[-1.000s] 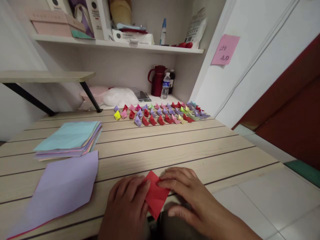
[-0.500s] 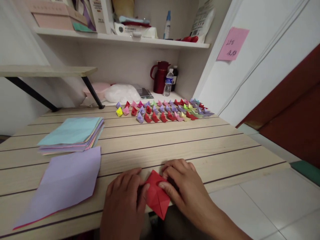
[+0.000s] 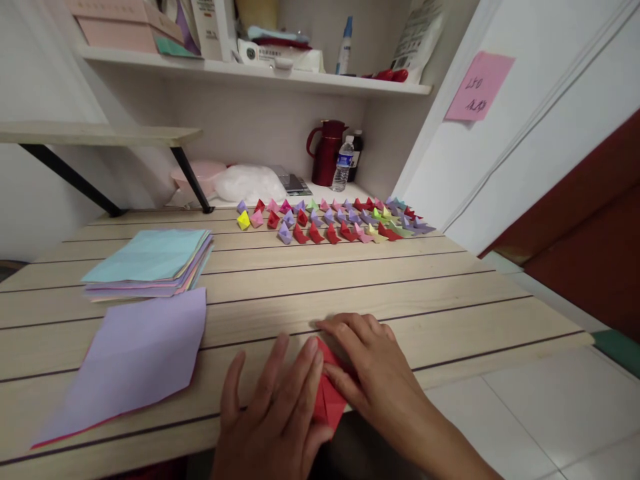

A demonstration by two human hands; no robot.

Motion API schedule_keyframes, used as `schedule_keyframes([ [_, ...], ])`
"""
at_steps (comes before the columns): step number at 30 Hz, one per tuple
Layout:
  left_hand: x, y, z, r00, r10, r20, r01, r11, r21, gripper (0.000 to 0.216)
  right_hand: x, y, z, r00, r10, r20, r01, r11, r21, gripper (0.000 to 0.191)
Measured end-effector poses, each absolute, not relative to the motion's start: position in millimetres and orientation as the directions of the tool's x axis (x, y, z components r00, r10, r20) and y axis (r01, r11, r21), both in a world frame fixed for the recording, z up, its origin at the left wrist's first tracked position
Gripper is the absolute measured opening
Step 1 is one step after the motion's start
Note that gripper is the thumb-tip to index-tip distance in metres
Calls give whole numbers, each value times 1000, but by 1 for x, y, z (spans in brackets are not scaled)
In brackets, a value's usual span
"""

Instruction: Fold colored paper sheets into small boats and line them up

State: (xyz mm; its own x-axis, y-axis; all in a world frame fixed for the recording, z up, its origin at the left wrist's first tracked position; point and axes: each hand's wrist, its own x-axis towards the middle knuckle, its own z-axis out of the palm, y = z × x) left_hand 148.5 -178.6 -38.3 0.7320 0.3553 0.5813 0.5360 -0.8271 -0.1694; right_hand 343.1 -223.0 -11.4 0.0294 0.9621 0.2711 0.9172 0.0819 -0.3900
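A red folded sheet of origami paper [image 3: 330,401] lies at the table's near edge, its lower part reaching past the edge. My left hand [image 3: 274,408] is stretched out flat, fingers spread, with the index finger and thumb along the paper's left side, covering part of it. On the other side, my right hand [image 3: 376,375] has its thumb on top of the paper and its fingers curved around the right side; its grip underneath is hidden.
Left of my hands lies a lilac sheet [image 3: 145,353] with red beneath it, in front of a stack of coloured paper [image 3: 150,257]. Several small folded paper boats [image 3: 333,233] stand in rows at the back. Beyond are a dark red jug [image 3: 327,155] and a water bottle [image 3: 343,165].
My left hand has opened out from its curled hold and now lies flat over the paper's left side. My right hand stays on the right side. The view has shifted slightly.
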Motion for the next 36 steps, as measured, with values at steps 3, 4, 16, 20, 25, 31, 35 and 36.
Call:
schedule_keyframes([
  [3, 144, -180, -43, 811, 311, 495, 471, -849, -239, 47, 348, -226, -13, 19, 957, 290, 863, 131, -488, 39],
  [4, 143, -180, -44, 817, 316, 482, 472, -847, -245, 49, 351, -229, -13, 24, 953, 303, 819, 156, -553, 37],
  [16, 145, -181, -50, 816, 375, 439, 518, -812, -270, 60, 369, -248, 6, -155, 974, 165, 630, 226, -743, 41],
  [20, 145, -181, -50, 818, 378, 434, 517, -815, -264, 62, 364, -243, 3, -165, 960, 228, 664, 279, -694, 34],
  [25, 146, -181, -49, 803, 407, 435, 538, -808, -239, 59, 360, -237, -4, -97, 951, 292, 666, 280, -692, 20],
  [31, 144, -180, -51, 794, 408, 451, 551, -797, -248, 46, 352, -232, -17, 51, 924, 379, 787, 197, -585, 16],
  [35, 143, -178, -54, 802, 380, 461, 533, -803, -265, 50, 349, -230, -21, 76, 924, 375, 879, 115, -462, 23],
  [36, 143, -178, -54, 801, 379, 464, 533, -804, -264, 50, 349, -229, -20, 77, 927, 367, 889, 103, -446, 26],
])
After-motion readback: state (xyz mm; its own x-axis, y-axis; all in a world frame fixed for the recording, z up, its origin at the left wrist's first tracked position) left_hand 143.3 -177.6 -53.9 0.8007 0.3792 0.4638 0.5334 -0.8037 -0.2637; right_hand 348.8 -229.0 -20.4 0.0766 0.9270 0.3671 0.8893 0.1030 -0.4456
